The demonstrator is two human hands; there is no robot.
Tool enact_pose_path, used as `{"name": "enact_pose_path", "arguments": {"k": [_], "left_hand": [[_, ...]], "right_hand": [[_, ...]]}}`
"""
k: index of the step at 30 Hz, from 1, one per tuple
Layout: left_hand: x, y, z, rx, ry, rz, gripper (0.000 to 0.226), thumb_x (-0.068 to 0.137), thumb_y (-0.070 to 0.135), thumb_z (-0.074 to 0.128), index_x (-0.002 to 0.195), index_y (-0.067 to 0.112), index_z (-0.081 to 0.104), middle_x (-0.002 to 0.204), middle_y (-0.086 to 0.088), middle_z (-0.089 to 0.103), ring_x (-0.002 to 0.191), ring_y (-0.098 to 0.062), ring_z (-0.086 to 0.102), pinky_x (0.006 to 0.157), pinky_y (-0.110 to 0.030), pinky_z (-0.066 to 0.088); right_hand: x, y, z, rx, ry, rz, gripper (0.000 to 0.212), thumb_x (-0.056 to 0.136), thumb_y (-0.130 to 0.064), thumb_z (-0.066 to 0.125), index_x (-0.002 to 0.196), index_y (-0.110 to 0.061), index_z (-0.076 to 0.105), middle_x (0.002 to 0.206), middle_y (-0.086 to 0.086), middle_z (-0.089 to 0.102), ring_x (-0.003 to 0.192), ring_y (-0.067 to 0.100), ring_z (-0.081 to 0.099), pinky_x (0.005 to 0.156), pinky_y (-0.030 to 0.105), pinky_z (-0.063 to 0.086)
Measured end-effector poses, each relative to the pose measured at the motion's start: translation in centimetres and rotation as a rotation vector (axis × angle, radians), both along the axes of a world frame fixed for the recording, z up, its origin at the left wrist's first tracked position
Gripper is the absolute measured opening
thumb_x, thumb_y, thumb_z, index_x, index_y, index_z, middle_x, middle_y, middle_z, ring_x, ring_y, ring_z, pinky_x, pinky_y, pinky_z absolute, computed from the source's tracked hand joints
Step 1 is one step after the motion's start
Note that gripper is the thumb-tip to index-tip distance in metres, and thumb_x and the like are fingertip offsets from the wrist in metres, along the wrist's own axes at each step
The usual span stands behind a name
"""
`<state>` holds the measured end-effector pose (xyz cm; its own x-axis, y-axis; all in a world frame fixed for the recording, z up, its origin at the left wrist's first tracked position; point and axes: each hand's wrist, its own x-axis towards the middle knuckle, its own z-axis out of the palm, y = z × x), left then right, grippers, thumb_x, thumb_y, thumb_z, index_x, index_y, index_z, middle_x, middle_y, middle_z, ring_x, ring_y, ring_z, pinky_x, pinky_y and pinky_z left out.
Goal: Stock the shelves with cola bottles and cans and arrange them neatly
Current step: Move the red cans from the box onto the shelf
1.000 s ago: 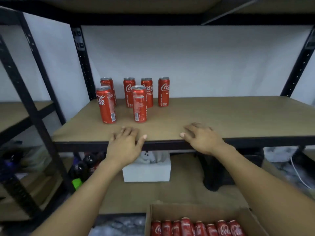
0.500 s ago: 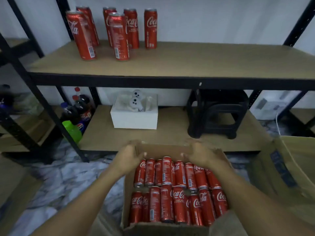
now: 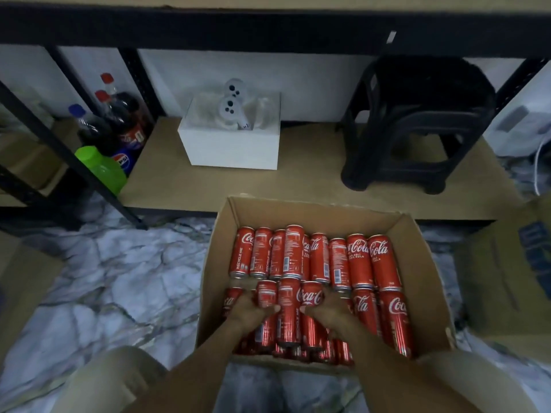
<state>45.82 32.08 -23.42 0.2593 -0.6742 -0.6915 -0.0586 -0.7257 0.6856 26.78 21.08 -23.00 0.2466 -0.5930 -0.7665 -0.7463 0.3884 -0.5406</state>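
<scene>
Below, left grip (image 3: 250, 309) round 1 can (image 3: 266, 293), right grip (image 3: 326, 312) round 2nd can (image 3: 310, 296), carton (image 3: 221, 248) wall near.

The cardboard box (image 3: 423, 263) is open on top, so that's the only way in. The cans (image 3: 360, 257) lie side by side, touching, so fingers can't really slip between them. The left hand (image 3: 250, 308) and right hand (image 3: 328, 311) grip cans in the near row and crowd its middle. The lower shelf (image 3: 313, 180) is bare along its front edge and between the white box (image 3: 232, 150) and the black stool (image 3: 417, 123). Bottles (image 3: 119, 123) and a slanted black post (image 3: 59, 144) block its left edge. The upper shelf beam (image 3: 268, 28) hangs overhead. Another box (image 3: 507, 278) sits near the right wall, and the marble floor (image 3: 119, 278) on the left is open
</scene>
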Motion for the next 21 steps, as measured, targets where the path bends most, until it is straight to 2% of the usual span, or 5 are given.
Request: {"name": "enact_pose_path", "arguments": {"k": [7, 10, 15, 18, 21], "left_hand": [[0.2, 0.4, -1.6, -0.023, 0.021, 0.04, 0.055, 0.075, 0.015, 0.087, 0.122, 0.016, 0.06, 0.112, 0.0, 0.072, 0.105, -0.015, 0.069, 0.1, -0.047, 0.053], [0.1, 0.7, -1.2, -0.043, 0.019, 0.041, 0.057, 0.074, 0.021, 0.088, 0.122, 0.023, 0.056, 0.115, 0.001, 0.071, 0.108, -0.015, 0.068, 0.101, -0.049, 0.051], [-0.7, 0.4, 0.7, -0.125, -0.033, 0.072, 0.062, 0.077, 0.022, 0.086, 0.126, 0.026, 0.049, 0.114, 0.005, 0.069, 0.106, -0.013, 0.067, 0.099, -0.044, 0.052], [-1.1, 0.4, 1.9, -0.17, -0.057, 0.098, 0.06, 0.077, 0.021, 0.086, 0.123, 0.029, 0.049, 0.113, 0.005, 0.069, 0.107, -0.01, 0.066, 0.093, -0.036, 0.053], [-0.9, 0.3, 3.2, -0.183, -0.095, 0.137, 0.061, 0.078, 0.022, 0.084, 0.125, 0.035, 0.047, 0.114, 0.009, 0.066, 0.109, -0.011, 0.064, 0.095, -0.039, 0.052]], "right_hand": [[-0.2, 0.0, -0.6, -0.1, -0.003, -0.022, 0.053, 0.078, -0.025, 0.086, 0.124, -0.023, 0.059, 0.125, 0.001, 0.067, 0.113, 0.023, 0.064, 0.104, 0.042, 0.05], [-0.2, -0.8, 0.8, -0.19, -0.013, 0.01, 0.065, 0.078, -0.026, 0.086, 0.135, -0.019, 0.055, 0.131, 0.002, 0.066, 0.118, 0.023, 0.062, 0.107, 0.042, 0.047], [0.1, -3.1, 6.2, -0.485, -0.134, 0.032, 0.072, 0.079, -0.021, 0.086, 0.142, -0.019, 0.051, 0.123, -0.003, 0.068, 0.107, 0.009, 0.063, 0.095, 0.022, 0.047], [0.6, -4.6, 10.4, -0.597, -0.262, 0.024, 0.067, 0.078, -0.025, 0.086, 0.137, -0.026, 0.055, 0.114, -0.013, 0.067, 0.106, 0.007, 0.065, 0.099, 0.033, 0.054], [1.7, -6.5, 15.8, -0.689, -0.347, 0.071, 0.074, 0.079, -0.034, 0.084, 0.143, -0.033, 0.046, 0.128, -0.012, 0.063, 0.115, 0.007, 0.062, 0.1, 0.034, 0.053]]}}
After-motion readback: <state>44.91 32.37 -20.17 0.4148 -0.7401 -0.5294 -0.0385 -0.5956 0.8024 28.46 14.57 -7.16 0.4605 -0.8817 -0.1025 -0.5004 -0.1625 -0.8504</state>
